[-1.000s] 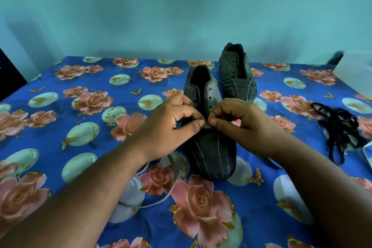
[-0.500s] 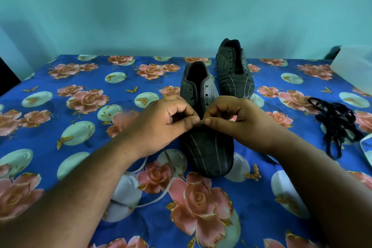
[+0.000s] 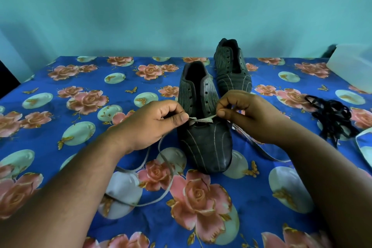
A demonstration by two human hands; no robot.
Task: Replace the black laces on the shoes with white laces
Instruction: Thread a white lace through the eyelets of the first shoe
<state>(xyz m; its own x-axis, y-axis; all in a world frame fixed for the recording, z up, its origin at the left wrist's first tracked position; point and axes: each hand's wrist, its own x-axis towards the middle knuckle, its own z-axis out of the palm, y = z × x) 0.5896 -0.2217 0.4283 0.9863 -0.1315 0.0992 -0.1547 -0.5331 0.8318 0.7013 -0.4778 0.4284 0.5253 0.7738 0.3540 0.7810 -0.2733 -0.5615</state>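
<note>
Head view — left hand (image 3: 149, 125), right hand (image 3: 247, 115) each pinching white lace (image 3: 201, 120) across near shoe (image 3: 203, 127).

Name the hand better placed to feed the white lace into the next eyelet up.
Probably right: the right hand pinches the white lace beside the near shoe's eyelet row; the left hand pinches it lower, by the toe.

A white lace (image 3: 201, 120) runs between the fingers (image 3: 182, 117) of both hands, crossing a dark grey shoe (image 3: 203, 125) marked with thin pale stripes. Beyond the fingers a second shoe (image 3: 232, 68) shows the same grey and striping, while a tangle of black laces (image 3: 332, 115) lies to their right. Under it all spreads a bright blue cloth (image 3: 60, 106) printed with pink roses, pale green ovals and small gold butterflies
</note>
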